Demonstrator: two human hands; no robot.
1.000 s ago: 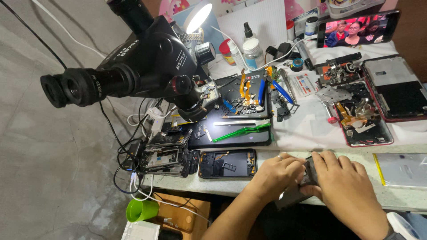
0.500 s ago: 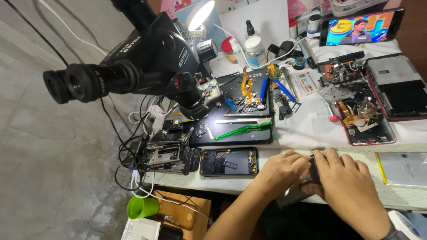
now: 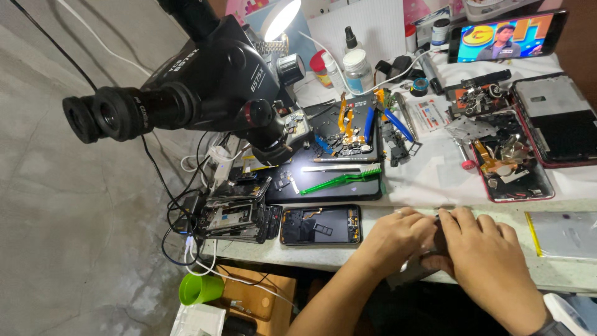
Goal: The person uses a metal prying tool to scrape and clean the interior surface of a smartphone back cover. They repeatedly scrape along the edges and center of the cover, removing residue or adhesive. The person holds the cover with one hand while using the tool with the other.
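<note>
My left hand [image 3: 393, 239] and my right hand [image 3: 482, 258] are pressed together at the near edge of the white workbench [image 3: 435, 180]. Between them they grip a small dark device [image 3: 438, 231], mostly hidden by the fingers; a grey part of it shows below the hands at the bench edge. An opened phone [image 3: 321, 224] lies flat just left of my left hand. A green brush [image 3: 339, 180] rests on the dark work mat [image 3: 329, 186] beyond it.
A black stereo microscope [image 3: 199, 93] overhangs the left of the bench, with a lit lamp [image 3: 280, 18] behind. Disassembled phones [image 3: 513, 163], a stack of phone frames [image 3: 233, 214], bottles [image 3: 357, 68], a playing phone screen [image 3: 507, 34] and a green cup [image 3: 199, 289] lie around.
Both hands stay clasped on the device at the bench edge. The camera view has shifted slightly, with the hands sitting a little farther right.
</note>
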